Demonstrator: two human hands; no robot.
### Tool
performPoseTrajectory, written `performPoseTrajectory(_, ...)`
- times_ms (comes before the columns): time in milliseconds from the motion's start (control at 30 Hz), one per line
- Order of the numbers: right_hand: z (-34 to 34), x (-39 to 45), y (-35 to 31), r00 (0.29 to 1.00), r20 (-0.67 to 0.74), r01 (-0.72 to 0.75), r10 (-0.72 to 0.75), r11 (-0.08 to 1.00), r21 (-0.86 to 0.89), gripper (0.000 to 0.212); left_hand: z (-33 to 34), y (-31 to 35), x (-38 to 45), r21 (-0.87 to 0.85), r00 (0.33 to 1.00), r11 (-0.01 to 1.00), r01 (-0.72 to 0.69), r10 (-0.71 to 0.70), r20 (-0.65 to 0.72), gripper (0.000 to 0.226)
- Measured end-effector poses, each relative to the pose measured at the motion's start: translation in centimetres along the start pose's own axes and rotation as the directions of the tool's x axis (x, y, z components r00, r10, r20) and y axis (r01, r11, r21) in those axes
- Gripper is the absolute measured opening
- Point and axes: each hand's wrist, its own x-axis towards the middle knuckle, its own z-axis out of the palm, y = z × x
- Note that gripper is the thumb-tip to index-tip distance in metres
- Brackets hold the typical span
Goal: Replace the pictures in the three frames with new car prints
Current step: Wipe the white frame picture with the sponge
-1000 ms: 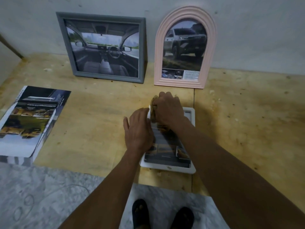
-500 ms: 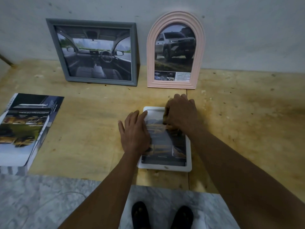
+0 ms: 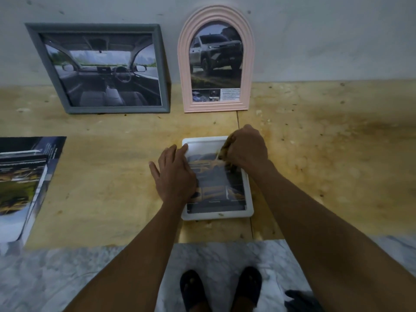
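Observation:
A white frame [image 3: 216,216] lies flat on the plywood with a yellow car print [image 3: 216,183] in it. My left hand [image 3: 174,176] presses flat on the frame's left side, fingers straight. Over the frame's upper right corner, my right hand [image 3: 246,149] is curled round a small yellowish-brown wad [image 3: 221,153], perhaps a cloth, held against the print. A grey frame [image 3: 94,27] with a car-interior print leans on the wall at the back left. Beside it stands a pink arched frame [image 3: 247,64] with a pickup print.
Car brochures [image 3: 22,176] lie stacked at the left edge of the plywood board [image 3: 112,176]. Marble-patterned floor runs along the front, where my sandalled feet [image 3: 193,287] stand. A dark object [image 3: 299,300] lies at the lower right.
My right hand slid with the wad from the frame's upper left across to its upper right. My left hand stayed on the left side. The view moved closer.

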Motion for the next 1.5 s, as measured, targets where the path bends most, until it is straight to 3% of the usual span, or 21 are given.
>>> performPoseTrajectory(267, -0.7, -2.6, -0.2, 0.992, -0.045, -0.118, 0.119, 0.993, 0.027, 0.026, -0.2, 0.2, -0.1, -0.025, 1.000, 1.000, -0.005, 0.005, -0.014, 0.039)
performPoseTrajectory(600, 0.2, -5.5, 0.3, 0.983, -0.090, -0.146, 0.161, 0.977, 0.152, 0.018, 0.0, 0.2, -0.2, -0.031, 0.999, 0.999, -0.011, 0.010, -0.037, 0.039)
performPoseTrajectory(1367, 1.1, -12.7, 1.3, 0.987, -0.151, -0.034, 0.060, 0.984, 0.174, 0.012, 0.3, -0.1, -0.2, -0.036, 0.999, 0.999, -0.009, 0.007, -0.050, 0.040)
performPoseTrajectory(1500, 1.2, -14.2, 1.2, 0.965, -0.261, 0.015, 0.035, 0.982, 0.188, 0.011, 0.3, 0.1, -0.2, -0.057, 0.998, 0.998, -0.002, -0.001, -0.066, 0.040)
